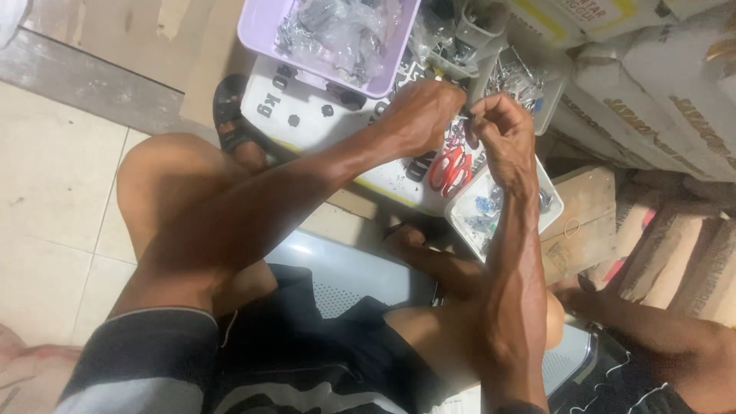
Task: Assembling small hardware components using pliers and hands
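L hand (420, 115) and R hand (502, 132) met fingertip to fingertip above a white tray (552, 205) of small metal bits. Both were curled tight, pinching one tiny dark part (465, 115) between them; too small to ID. Red scissors (451, 170) lay just below the hands, lilac tub (253, 31) w/ bagged parts up left.

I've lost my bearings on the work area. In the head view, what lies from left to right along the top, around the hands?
Black sandal → purple tub of small bagged parts → left hand → right hand, pinching a small part against the left → stacked sacks.
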